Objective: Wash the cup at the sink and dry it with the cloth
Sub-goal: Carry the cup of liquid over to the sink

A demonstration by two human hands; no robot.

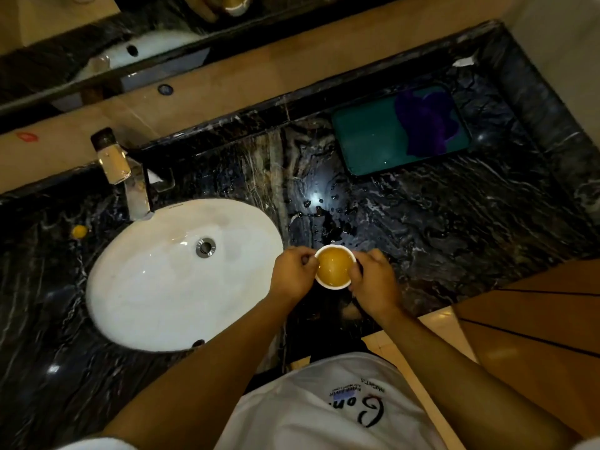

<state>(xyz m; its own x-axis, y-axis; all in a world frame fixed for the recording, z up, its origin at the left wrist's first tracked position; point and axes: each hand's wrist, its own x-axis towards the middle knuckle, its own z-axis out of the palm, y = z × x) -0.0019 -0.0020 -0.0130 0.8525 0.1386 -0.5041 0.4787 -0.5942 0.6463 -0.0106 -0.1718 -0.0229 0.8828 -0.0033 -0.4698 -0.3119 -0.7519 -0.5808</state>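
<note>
From the head camera, the cup (334,267) is small and round, white on the outside, and its inside looks yellow-brown and shiny. It stands upright with its open mouth facing straight up at the camera, so its long way runs up and down. It is over the dark counter (438,228), just to the right of the sink (130,287), near the front edge.

The left hand (293,274) is curled, with its fingers pinching the left side of the rim. The right hand (373,282) is curled too, and it grips the right side of the cup.

The counter is black stone with white wavy lines, and it is wet and shiny, with little water drops behind the cup. The sink is a smooth white oval with a round metal drain (205,247). A shiny metal tap (130,177) stands behind it. Far back on the right, a crumpled purple cloth (425,121) lies on a flat green tray (367,144) with rounded corners.
</note>
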